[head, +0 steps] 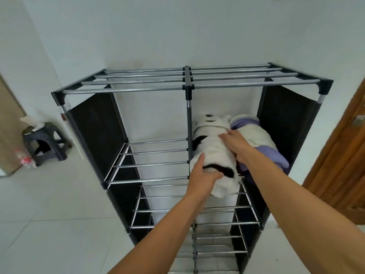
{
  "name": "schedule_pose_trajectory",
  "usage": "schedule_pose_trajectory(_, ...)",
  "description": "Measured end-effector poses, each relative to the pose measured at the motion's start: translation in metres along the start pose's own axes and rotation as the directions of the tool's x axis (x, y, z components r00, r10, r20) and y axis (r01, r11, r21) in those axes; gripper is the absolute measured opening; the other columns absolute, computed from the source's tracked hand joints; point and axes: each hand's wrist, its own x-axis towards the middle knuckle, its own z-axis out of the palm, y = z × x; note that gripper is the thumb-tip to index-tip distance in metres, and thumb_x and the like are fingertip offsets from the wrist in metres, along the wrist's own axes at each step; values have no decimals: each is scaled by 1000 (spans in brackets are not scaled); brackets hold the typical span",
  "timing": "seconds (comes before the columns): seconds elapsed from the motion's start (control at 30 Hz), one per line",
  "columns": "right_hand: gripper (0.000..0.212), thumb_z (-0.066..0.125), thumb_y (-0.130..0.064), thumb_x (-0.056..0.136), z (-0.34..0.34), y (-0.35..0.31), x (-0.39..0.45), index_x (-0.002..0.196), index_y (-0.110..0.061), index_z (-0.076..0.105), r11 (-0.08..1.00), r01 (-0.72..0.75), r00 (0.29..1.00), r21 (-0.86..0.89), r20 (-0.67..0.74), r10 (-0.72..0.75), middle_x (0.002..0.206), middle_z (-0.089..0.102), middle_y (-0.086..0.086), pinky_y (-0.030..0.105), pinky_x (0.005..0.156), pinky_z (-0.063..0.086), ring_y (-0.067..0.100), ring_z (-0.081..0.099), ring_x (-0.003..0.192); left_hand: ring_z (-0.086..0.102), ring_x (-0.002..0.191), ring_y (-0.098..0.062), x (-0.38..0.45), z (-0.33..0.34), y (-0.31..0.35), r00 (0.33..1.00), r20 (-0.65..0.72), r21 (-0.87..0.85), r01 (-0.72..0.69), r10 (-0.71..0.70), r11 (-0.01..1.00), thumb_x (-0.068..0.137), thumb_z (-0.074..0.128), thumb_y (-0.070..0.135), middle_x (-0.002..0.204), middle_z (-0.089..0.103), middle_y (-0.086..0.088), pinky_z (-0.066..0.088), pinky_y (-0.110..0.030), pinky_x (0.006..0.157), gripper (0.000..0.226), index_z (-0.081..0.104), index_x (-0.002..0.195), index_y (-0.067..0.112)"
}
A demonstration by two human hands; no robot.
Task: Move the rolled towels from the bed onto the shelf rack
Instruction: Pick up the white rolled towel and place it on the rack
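A metal-bar shelf rack (pixel 185 87) with black fabric sides stands against the white wall. On its second tier, right compartment, lies a white rolled towel with black patches (pixel 212 153), its near end hanging over the front bar. Beside it on the right lies a white and purple rolled towel (pixel 262 143). My left hand (pixel 203 177) grips the near end of the white and black towel from the left. My right hand (pixel 240 146) presses on that towel's right side, between the two rolls. The bed is out of view.
The left compartment bars (pixel 156 165) of the second tier carry nothing, and lower tiers (pixel 217 224) show below. A dark plastic stool (pixel 46 143) with a white object on it stands at the left, with a plastic bag (pixel 24 159) beside it. A wooden door (pixel 343 155) is at the right.
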Motion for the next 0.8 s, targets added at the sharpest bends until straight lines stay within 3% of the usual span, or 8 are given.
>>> schedule_pose_trajectory(0.1, 57, 50, -32, 91, 2, 7, 12, 140, -4, 45, 981, 40, 999, -192, -16, -44, 148, 40, 16, 44, 113, 34, 33, 42, 134, 48, 131, -32, 18, 2, 8, 999, 25, 36, -28, 27, 999, 70, 68, 16, 146, 45, -5, 37, -54, 107, 93, 26, 151, 33)
schedule_pose_trajectory(0.23, 49, 49, -28, 93, 2, 2, 5, 138, -8, 48, 962, 53, 996, -268, -55, -70, 145, 44, 15, 41, 113, 33, 31, 44, 131, 50, 129, -29, 31, 1, 3, 999, 17, 57, -36, 35, 998, 81, 66, 10, 146, 45, -3, 41, -53, 104, 85, 25, 151, 32)
schedule_pose_trajectory(0.37, 38, 46, -19, 97, 10, 8, -15, 132, -4, 52, 893, 192, 966, -408, -83, -245, 136, 50, 17, 25, 101, 31, 32, 47, 127, 55, 123, -28, 40, -6, 4, 997, 0, 172, -71, 73, 982, 70, 66, 21, 144, 48, -3, 47, -54, 101, 91, 25, 150, 36)
schedule_pose_trajectory(0.43, 40, 41, -17, 100, 13, 13, -25, 134, 0, 49, 849, 238, 953, -471, -56, -298, 138, 50, 20, 23, 99, 31, 31, 47, 128, 50, 128, -26, 40, -8, 3, 995, 18, 265, -95, 93, 960, 76, 66, 17, 149, 41, -3, 44, -51, 105, 90, 21, 152, 32)
schedule_pose_trajectory(0.57, 41, 43, -14, 98, 9, 15, -39, 136, 2, 46, 817, 265, 942, -512, -44, -333, 139, 50, 21, 26, 100, 32, 31, 46, 128, 40, 136, -19, 32, -10, -2, 989, 68, 354, -146, 130, 924, 80, 65, 16, 154, 32, 0, 39, -41, 112, 90, 16, 154, 26)
schedule_pose_trajectory(0.73, 36, 42, -18, 98, 6, 35, -65, 129, -2, 50, 815, 249, 951, -523, -30, -309, 128, 57, 21, 32, 90, 40, 34, 54, 114, 54, 124, -25, 26, -17, -10, 988, 2, 372, -141, 152, 917, 81, 55, 12, 141, 51, -7, 47, -45, 103, 73, 31, 147, 32)
schedule_pose_trajectory(0.8, 36, 44, -18, 98, 1, 39, -76, 129, -1, 51, 842, 223, 956, -490, -56, -287, 127, 58, 20, 32, 88, 40, 32, 55, 112, 57, 118, -24, 17, -17, -16, 975, -21, 383, -198, 223, 902, 82, 53, 6, 134, 56, -7, 48, -40, 102, 66, 38, 144, 25)
